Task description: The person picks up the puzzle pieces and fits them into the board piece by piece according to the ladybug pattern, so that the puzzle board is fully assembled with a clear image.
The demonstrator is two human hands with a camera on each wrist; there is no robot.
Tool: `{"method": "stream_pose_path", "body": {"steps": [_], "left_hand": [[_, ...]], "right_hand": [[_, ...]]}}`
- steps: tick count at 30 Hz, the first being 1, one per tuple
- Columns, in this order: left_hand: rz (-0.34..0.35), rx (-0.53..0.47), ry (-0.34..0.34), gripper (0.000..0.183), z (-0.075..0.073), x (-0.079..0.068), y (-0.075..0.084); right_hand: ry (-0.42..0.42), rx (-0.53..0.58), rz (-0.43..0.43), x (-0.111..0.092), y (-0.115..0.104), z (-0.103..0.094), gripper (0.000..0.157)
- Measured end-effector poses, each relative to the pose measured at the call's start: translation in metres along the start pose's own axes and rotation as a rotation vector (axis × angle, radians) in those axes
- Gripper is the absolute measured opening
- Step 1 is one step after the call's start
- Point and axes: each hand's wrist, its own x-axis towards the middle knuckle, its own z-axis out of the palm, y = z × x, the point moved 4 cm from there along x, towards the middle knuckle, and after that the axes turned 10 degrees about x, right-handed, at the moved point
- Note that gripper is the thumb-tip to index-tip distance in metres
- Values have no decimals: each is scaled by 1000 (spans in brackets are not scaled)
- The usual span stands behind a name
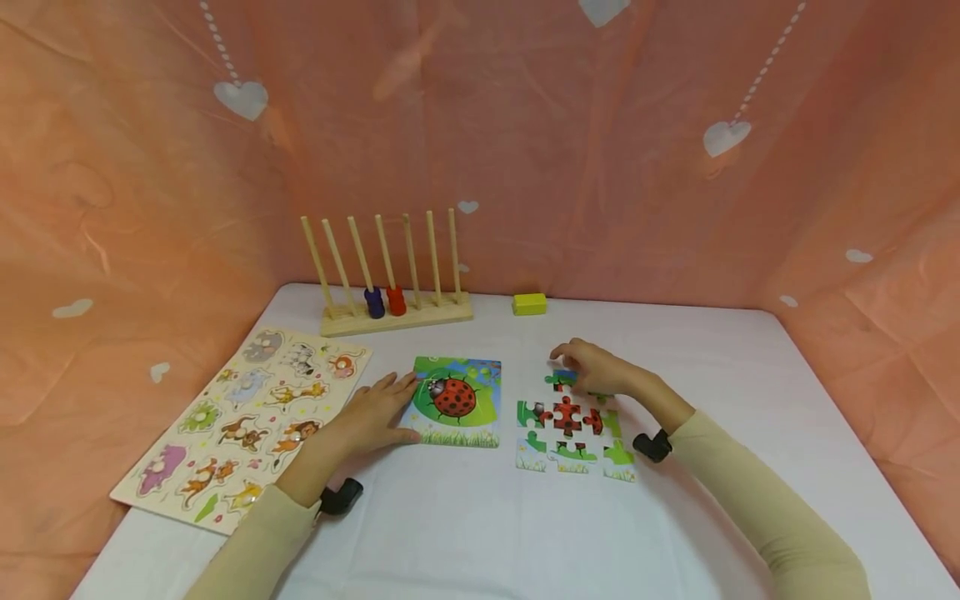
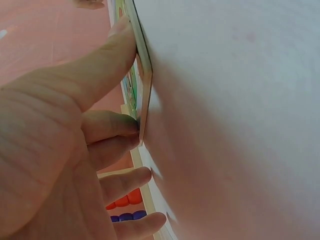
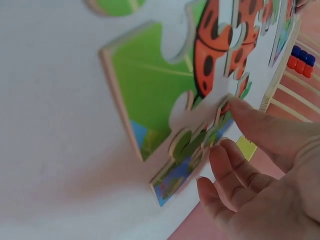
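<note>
Pinkish-orange cloth (image 1: 517, 125) with white hearts hangs around a white-covered surface (image 1: 435, 525). The landmark here is the ladybug board (image 1: 453, 398), near the middle of that surface. Behind it and to the left stands a wooden peg rack (image 1: 446, 311) carrying blue beads (image 1: 374, 302) and red beads (image 1: 396, 301); behind it to the right sits a yellow block (image 1: 529, 304). Left of it lies an animal board (image 1: 261, 410).

The left hand (image 1: 372, 419), fingers spread, touches the ladybug board's left edge and near corner. To the board's right lie the puzzle pieces (image 1: 567, 415), with gaps between them; there the right hand (image 1: 600, 368) pinches a far-row piece (image 1: 561, 379) between thumb and fingertips.

The right hand partly covers the far row beside the ladybug board, and the left arm hides the animal board's near corner. Left of the ladybug board, that sleeve runs out of view. The left wrist view shows the ladybug board almost edge-on, its picture barely readable.
</note>
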Motion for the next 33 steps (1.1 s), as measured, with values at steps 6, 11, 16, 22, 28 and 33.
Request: {"method": "stream_pose_path", "body": {"steps": [6,11,16,22,28,33], "left_hand": [[-2,11,-5,86,2,2,-1],[-5,11,-8,87,1,2,0],[-6,3,-11,86,1,1,0],[11,17,15,87,1,1,0],[19,32,29,87,0,1,0],[45,32,52,86,1,2,0]], "right_hand": [[6,-30,-4,2,3,3,55],[19,-76,-19,2,4,2,50],[34,-100,-37,1,3,1,44],[46,-55,-46,1,5,-1,47],[92,13,-109,7,-1,-4,34],[108,81,-158,23,-12,-1,27]]}}
